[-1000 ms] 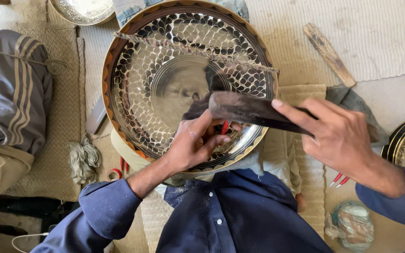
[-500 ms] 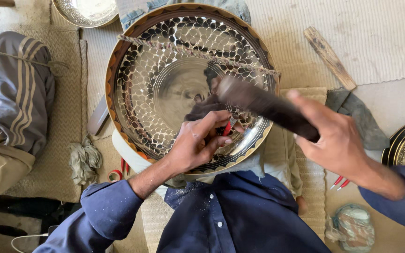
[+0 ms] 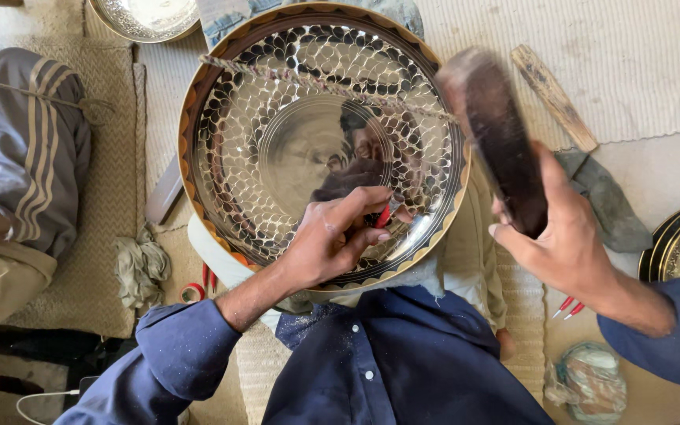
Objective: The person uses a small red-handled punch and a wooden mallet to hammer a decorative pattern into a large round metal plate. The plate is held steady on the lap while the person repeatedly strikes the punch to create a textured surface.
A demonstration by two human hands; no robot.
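At centre frame, a big patterned metal tray [image 3: 277,102] rests tilted on the person's lap, its rim toward the chest. Left hand [image 3: 332,248] sits on the tray's lower right part, fingers pinched round a small red-handled tool [image 3: 386,214] whose tip touches the metal. Right hand [image 3: 564,236], at right of frame, is clenched on a dark mallet [image 3: 497,134], blurred; its long axis runs up and leftward from the fist, head just off the tray's right rim. The tool lies left and below the mallet head, nearer the left hand.
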